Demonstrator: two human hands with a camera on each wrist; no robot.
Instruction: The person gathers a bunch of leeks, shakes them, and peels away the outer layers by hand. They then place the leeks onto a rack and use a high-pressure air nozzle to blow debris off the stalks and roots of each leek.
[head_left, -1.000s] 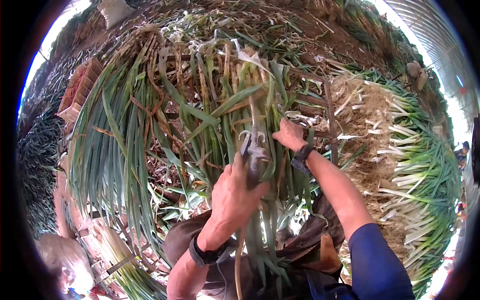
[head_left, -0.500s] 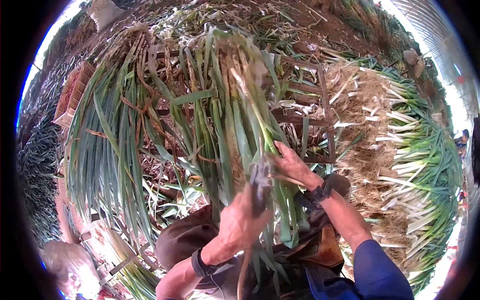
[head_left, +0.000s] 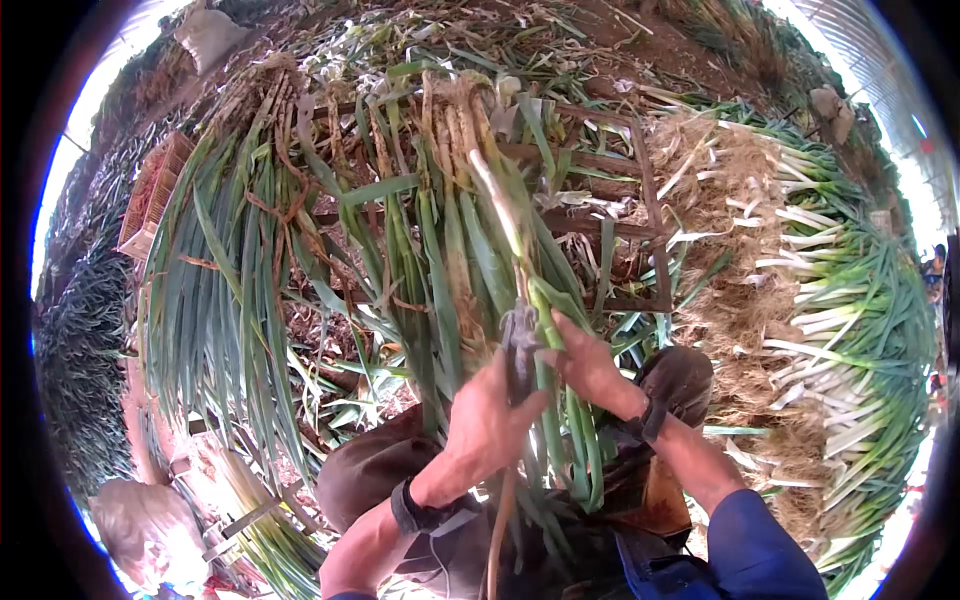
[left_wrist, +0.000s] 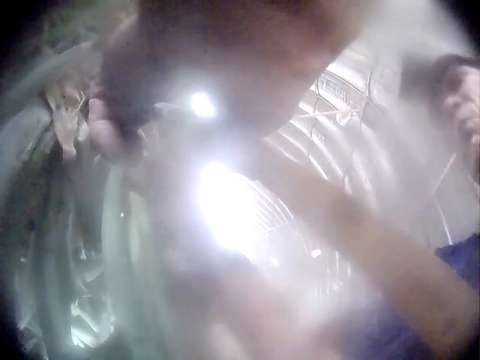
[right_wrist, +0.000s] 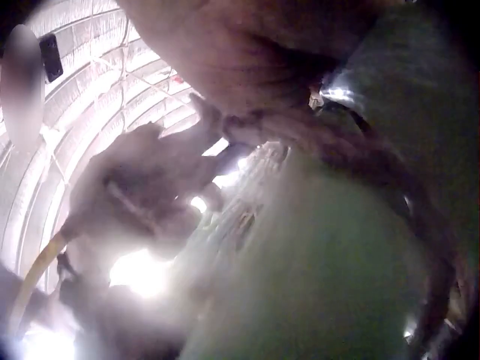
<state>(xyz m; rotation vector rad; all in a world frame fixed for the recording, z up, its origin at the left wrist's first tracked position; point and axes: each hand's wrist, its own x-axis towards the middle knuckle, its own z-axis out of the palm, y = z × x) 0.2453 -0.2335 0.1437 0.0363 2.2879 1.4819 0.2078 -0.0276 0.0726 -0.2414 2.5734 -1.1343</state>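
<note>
My left hand [head_left: 482, 412] grips a grey blow gun [head_left: 520, 345] with a tan hose [head_left: 502, 530] running down from it over the lap. In the right wrist view the blow gun [right_wrist: 139, 187] shows as a dark blurred shape. Just right of it, my right hand [head_left: 597, 375] holds a leek [head_left: 508, 225] by its green part. That leek has a pale, whitish shank pointing away, and its leaves hang toward the knees. Beneath it, more unpeeled leeks [head_left: 440, 250] with brown outer skins lie on a metal rack [head_left: 655, 220]. Glare blurs the left wrist view.
A large bunch of leeks [head_left: 235, 240] drapes over the rack's left side. To the right, white-shanked leeks [head_left: 820, 330] lie in a long row, roots inward. A crate [head_left: 155, 195] stands at far left, near a pale sack [head_left: 210, 40]. Leaf scraps [head_left: 430, 35] litter the ground beyond.
My right hand has come from the leeks on the rack back toward the body with one leek, beside the blow gun. The leek's shank now shows whiter than half a second ago.
</note>
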